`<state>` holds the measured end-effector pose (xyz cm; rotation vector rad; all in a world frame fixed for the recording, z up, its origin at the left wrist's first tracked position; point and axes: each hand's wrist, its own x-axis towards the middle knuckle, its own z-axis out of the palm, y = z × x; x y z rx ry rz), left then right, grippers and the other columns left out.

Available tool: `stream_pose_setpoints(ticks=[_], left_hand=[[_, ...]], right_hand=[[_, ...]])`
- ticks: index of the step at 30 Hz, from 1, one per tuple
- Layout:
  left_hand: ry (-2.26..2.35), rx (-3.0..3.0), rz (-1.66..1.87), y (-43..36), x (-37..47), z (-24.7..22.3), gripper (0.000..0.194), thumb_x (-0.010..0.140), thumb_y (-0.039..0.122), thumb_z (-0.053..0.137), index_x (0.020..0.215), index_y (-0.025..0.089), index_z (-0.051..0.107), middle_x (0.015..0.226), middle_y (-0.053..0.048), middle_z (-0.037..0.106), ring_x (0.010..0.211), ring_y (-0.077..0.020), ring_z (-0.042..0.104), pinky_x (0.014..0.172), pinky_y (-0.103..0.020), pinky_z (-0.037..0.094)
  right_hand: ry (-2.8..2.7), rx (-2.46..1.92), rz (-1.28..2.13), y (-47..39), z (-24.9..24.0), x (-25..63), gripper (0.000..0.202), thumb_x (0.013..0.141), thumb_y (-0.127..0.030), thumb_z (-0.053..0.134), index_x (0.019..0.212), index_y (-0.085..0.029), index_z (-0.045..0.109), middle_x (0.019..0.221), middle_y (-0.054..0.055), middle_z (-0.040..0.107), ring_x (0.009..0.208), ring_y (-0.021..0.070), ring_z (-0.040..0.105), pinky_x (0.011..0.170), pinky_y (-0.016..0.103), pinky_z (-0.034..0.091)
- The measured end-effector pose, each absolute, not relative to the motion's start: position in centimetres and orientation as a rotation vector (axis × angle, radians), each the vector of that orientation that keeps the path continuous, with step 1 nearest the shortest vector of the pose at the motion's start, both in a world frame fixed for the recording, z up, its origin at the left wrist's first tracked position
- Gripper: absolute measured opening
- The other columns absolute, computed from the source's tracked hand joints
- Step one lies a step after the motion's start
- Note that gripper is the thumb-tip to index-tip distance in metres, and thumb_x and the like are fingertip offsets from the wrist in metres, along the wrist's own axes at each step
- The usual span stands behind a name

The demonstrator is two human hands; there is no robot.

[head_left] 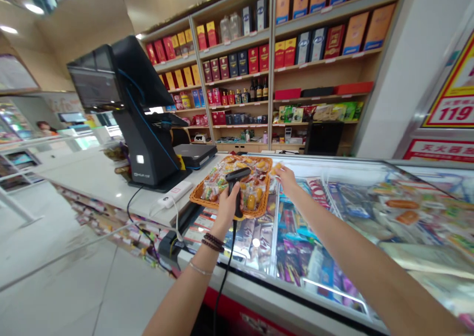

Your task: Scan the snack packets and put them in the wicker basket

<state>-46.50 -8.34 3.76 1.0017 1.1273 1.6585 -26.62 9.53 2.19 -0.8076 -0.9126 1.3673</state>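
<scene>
My left hand (227,204) is wrapped round the handle of a black barcode scanner (237,175), whose head is over a woven basket (267,205) of small wrapped snacks. A black cable hangs down from the scanner. At the basket's right edge, my right hand (284,174) pinches a small yellowish wrapped snack (276,168). The basket rests across the counter end and the glass top of a freezer (276,227).
A black point-of-sale screen (148,129) stands on the white counter (89,173), beside a flat black device (194,154) and a white power strip (176,193). Shelves of boxes rise behind. A person (46,128) is at the far left.
</scene>
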Motion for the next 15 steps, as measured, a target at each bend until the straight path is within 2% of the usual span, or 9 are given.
stream_pose_setpoints(ticks=[2, 4, 7, 9, 12, 15], left_hand=[[1.058, 1.037, 1.636, -8.3, -44.6, 4.2, 0.078, 0.068, 0.09, 0.101, 0.082, 0.024, 0.061, 0.066, 0.004, 0.063, 0.05, -0.0101, 0.052, 0.047, -0.024, 0.041], [0.986, 1.082, 1.57, -8.0, -42.0, 4.5, 0.078, 0.07, 0.09, 0.1, 0.085, 0.023, 0.063, 0.069, 0.002, 0.066, 0.051, -0.0104, 0.054, 0.048, -0.024, 0.043], [0.903, 1.128, 1.445, -7.2, -37.7, 4.3, 0.076, 0.072, 0.09, 0.098, 0.085, 0.023, 0.064, 0.068, 0.001, 0.066, 0.051, -0.0106, 0.054, 0.048, -0.024, 0.043], [0.871, 1.145, 1.379, -6.4, -34.8, 3.6, 0.077, 0.071, 0.091, 0.097, 0.082, 0.023, 0.063, 0.066, 0.001, 0.064, 0.051, -0.0102, 0.053, 0.048, -0.023, 0.043], [0.845, 1.163, 1.298, -5.5, -31.0, 2.2, 0.076, 0.073, 0.091, 0.095, 0.079, 0.023, 0.062, 0.065, 0.001, 0.063, 0.05, -0.0094, 0.052, 0.047, -0.023, 0.041], [0.828, 1.152, 1.243, -5.1, -28.6, 0.8, 0.073, 0.078, 0.089, 0.093, 0.08, 0.023, 0.063, 0.066, 0.0, 0.064, 0.05, -0.0103, 0.053, 0.047, -0.024, 0.04]], right_hand=[[-0.748, -0.94, 1.402, 9.0, 1.8, -23.5, 0.021, 0.086, -0.024, 0.084, 0.085, -0.029, 0.063, 0.07, -0.003, 0.073, 0.065, 0.0184, 0.071, 0.066, 0.03, 0.065], [-0.685, -0.95, 1.474, 8.0, 1.2, -19.9, 0.024, 0.091, -0.023, 0.08, 0.08, -0.028, 0.059, 0.069, 0.0, 0.072, 0.062, 0.0193, 0.071, 0.06, 0.031, 0.064], [-0.683, -0.873, 1.565, 6.3, 0.2, -14.8, 0.028, 0.098, -0.03, 0.084, 0.081, -0.028, 0.061, 0.071, 0.001, 0.072, 0.062, 0.0196, 0.072, 0.054, 0.029, 0.063], [-0.702, -0.83, 1.547, 5.3, -0.5, -12.1, 0.027, 0.096, -0.028, 0.089, 0.085, -0.028, 0.064, 0.076, 0.001, 0.076, 0.063, 0.0195, 0.074, 0.051, 0.027, 0.062], [-0.718, -0.816, 1.432, 4.3, -1.7, -9.5, 0.026, 0.093, -0.021, 0.092, 0.086, -0.029, 0.068, 0.082, 0.003, 0.08, 0.069, 0.0209, 0.079, 0.055, 0.028, 0.066], [-0.733, -0.819, 1.317, 3.8, -2.6, -8.2, 0.03, 0.091, -0.026, 0.098, 0.084, -0.029, 0.069, 0.08, 0.002, 0.081, 0.072, 0.0221, 0.081, 0.066, 0.031, 0.072]])
